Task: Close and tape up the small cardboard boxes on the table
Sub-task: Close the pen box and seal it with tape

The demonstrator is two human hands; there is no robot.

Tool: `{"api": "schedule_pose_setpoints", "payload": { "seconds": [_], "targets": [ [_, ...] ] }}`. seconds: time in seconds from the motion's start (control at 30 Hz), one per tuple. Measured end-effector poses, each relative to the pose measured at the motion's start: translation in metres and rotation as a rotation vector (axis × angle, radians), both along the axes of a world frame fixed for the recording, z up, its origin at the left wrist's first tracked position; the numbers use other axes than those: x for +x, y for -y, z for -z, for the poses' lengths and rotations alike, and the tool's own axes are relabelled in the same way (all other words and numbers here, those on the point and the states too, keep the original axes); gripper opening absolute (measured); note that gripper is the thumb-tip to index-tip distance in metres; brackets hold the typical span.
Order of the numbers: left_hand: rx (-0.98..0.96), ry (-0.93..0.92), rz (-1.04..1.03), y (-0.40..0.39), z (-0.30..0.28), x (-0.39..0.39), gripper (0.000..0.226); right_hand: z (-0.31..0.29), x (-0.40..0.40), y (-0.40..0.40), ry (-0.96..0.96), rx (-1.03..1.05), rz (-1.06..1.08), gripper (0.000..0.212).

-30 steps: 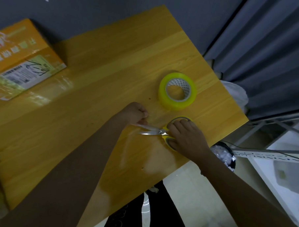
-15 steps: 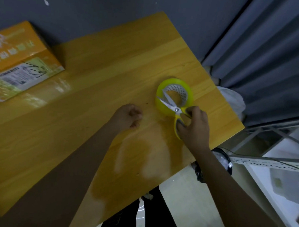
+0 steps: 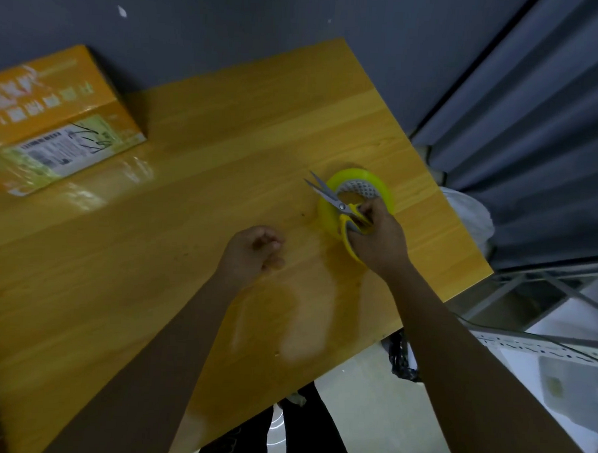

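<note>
An orange cardboard box [image 3: 52,113] with a white label lies closed at the table's far left. A yellow tape roll [image 3: 357,187] lies flat on the wooden table [image 3: 190,173] near its right edge. My right hand [image 3: 376,240] grips the yellow handles of a pair of scissors [image 3: 336,204], whose blades are slightly apart and point up-left across the roll. My left hand [image 3: 255,252] hovers over the table left of the roll, fingers loosely curled, holding nothing that I can make out.
A grey wall runs behind the table and a blue-grey curtain [image 3: 534,134] hangs at the right. A white bag [image 3: 469,216] sits past the table's right edge. White furniture [image 3: 566,358] and a metal frame stand at lower right. Dark-clad legs [image 3: 281,438] show below the front edge.
My right hand carried the scissors from in front of my left hand up to the tape roll. My left hand let go of the blade tips and stayed in place, curled.
</note>
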State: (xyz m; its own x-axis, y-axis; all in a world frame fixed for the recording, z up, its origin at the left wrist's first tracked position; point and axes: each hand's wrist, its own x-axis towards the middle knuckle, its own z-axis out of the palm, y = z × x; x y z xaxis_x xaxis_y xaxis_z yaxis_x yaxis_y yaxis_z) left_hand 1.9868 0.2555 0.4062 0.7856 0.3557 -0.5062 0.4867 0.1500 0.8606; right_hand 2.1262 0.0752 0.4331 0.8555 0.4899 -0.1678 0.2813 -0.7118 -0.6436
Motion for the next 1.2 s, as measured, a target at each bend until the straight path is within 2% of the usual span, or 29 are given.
{"api": "schedule_pose_setpoints", "payload": {
  "seconds": [0.17, 0.3, 0.4, 0.5, 0.57, 0.6, 0.67, 0.8, 1.03, 1.2],
  "targets": [
    [-0.220, -0.017, -0.090, 0.002, -0.003, -0.005, 0.022, -0.001, -0.002, 0.000, 0.007, 0.041, -0.015, 0.032],
    [-0.236, -0.107, -0.056, 0.008, -0.005, 0.001, 0.025, -0.002, -0.003, 0.000, 0.010, 0.048, -0.014, 0.030],
    [-0.016, -0.117, 0.041, 0.015, -0.002, 0.003, 0.025, -0.001, -0.004, -0.001, 0.015, 0.058, -0.003, 0.030],
    [0.334, -0.133, 0.249, 0.019, 0.006, 0.000, 0.048, 0.000, -0.004, -0.001, 0.012, 0.056, 0.004, 0.030],
    [0.572, -0.132, 0.301, 0.022, 0.007, -0.002, 0.033, 0.000, -0.004, -0.002, 0.013, 0.043, 0.005, 0.030],
    [0.645, -0.137, 0.256, 0.023, 0.005, -0.002, 0.022, -0.001, -0.004, -0.003, 0.013, 0.033, 0.001, 0.030],
    [0.666, -0.150, 0.123, 0.022, -0.001, -0.001, 0.010, -0.004, -0.003, -0.003, -0.010, 0.003, -0.017, 0.030],
    [0.660, -0.196, 0.042, 0.015, -0.008, -0.004, 0.013, -0.013, 0.006, 0.006, -0.095, -0.069, -0.157, 0.031],
    [0.686, -0.154, 0.144, 0.001, -0.005, 0.000, 0.013, -0.011, -0.005, 0.007, 0.040, -0.129, -0.063, 0.035],
    [0.806, -0.114, 0.250, -0.001, -0.008, -0.008, 0.016, -0.011, -0.012, -0.001, 0.073, -0.195, -0.001, 0.041]
  ]
}}
